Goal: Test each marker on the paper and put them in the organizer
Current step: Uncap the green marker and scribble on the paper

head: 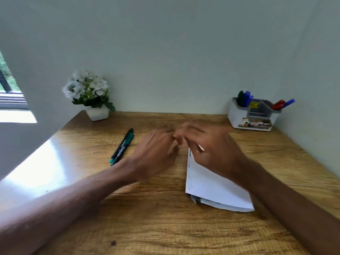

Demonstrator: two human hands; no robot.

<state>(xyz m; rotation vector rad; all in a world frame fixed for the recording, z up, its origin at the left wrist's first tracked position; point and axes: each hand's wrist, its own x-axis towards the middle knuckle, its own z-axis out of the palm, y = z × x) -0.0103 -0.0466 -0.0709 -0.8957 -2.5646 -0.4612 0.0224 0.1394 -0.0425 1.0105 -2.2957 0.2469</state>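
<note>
Wood-grain desk (158,223) under both my forearms, with my two hands meeting over the middle of it. Everything about them is blurred. My left hand (156,150) is back-up, its fingers bent down and in toward the right. My right hand (207,148) is hunched, knuckles up, and its fingertips (177,138) come up against those of the left. Whether either hand is pinching something or is only curled, I cannot tell; the blur hides what lies between the fingertips. A small pale spot shows at the near side of my right hand, and I can't say what it is.

The paper (211,190) lies flat to the right of centre, folded or stacked, with faint coloured marks along its left edge. Its far end runs under my right hand, and my right wrist covers its right side.

Two loose markers (122,147), one black and one green, lie side by side and touching on the desk to the left of my left hand. Their near ends are just beside my left wrist; no finger is on them.

The organizer (237,116) stands in the far right corner, well apart from both hands. Stowed markers (245,98), blue and dark, stand in its left compartment, with red and blue ones leaning out of the right. A flower pot (97,113) sits at the far left.
</note>
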